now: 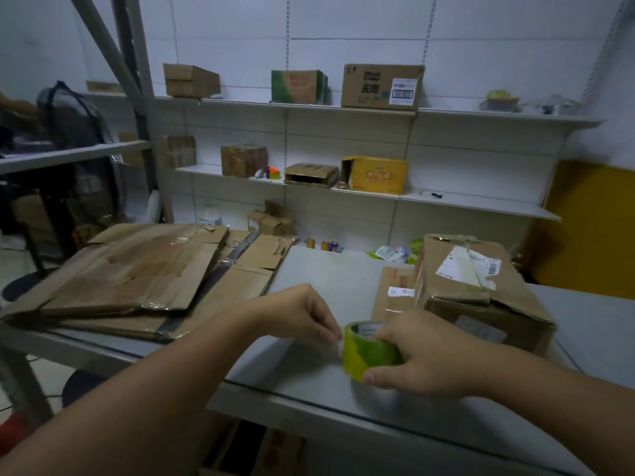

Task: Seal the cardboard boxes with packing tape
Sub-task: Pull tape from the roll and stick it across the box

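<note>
Head view, right hand (426, 359) gripping tape roll (369, 352), left hand (302, 312) pinching its end, box (481, 293) far right on worktop (319, 273).

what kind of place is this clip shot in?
Probably a small stockroom or parcel packing room. Wall shelves hold cardboard boxes, flattened cardboard is piled on the table, and a labelled parcel sits by the roll of tape gripped in the right hand.

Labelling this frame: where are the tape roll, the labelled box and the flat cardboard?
tape roll (369, 352): head view, yellow-green outer band.
labelled box (508, 286): head view, brown top flap.
flat cardboard (137, 269): head view, top sheet.
</note>
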Demonstrator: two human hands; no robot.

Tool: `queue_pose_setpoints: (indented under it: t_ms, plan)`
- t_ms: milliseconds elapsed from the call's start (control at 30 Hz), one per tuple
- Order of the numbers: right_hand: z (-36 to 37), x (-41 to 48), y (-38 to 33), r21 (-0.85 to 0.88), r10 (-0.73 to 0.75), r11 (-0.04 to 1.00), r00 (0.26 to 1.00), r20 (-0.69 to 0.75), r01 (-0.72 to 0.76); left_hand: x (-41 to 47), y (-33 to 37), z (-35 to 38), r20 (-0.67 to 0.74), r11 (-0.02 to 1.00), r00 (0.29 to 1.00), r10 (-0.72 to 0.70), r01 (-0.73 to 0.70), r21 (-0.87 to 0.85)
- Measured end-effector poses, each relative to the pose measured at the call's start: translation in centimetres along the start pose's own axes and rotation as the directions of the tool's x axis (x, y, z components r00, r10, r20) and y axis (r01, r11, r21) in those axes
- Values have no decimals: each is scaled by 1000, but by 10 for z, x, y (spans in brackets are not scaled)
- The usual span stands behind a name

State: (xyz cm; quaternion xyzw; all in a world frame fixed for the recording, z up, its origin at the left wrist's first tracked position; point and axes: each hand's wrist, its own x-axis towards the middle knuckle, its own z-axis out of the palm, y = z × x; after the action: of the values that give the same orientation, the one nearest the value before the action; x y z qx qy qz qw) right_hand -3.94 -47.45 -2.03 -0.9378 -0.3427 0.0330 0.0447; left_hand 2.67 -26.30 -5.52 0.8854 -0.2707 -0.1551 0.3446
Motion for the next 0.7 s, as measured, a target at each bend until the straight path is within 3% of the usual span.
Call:
queue_pose_setpoints:
  t_ms: [100,233,333,433,600,700]
  plan:
    - [-23,-23,11,301,120,949,991,-59,-97,2,21,-11,-29,994,996,84,-85,-71]
    - [-25,-54,24,549,166,832,981,-100,-85,7,48,-14,-43,983,983,178,-175,50]
    - [-12,-72,29,685,222,725,967,-127,-77,10,61,-5,-1,979,988,156,-155,-134]
    - [0,-93,27,701,276,710,941,-193,-64,14,75,2,73,968,985,156,-137,-212]
    - [16,-121,21,664,255,748,933,-254,-24,23,96,10,142,983,984,103,-80,-163]
    - [22,-126,22,717,316,695,918,-239,-53,33,104,10,165,985,985,45,-16,-172]
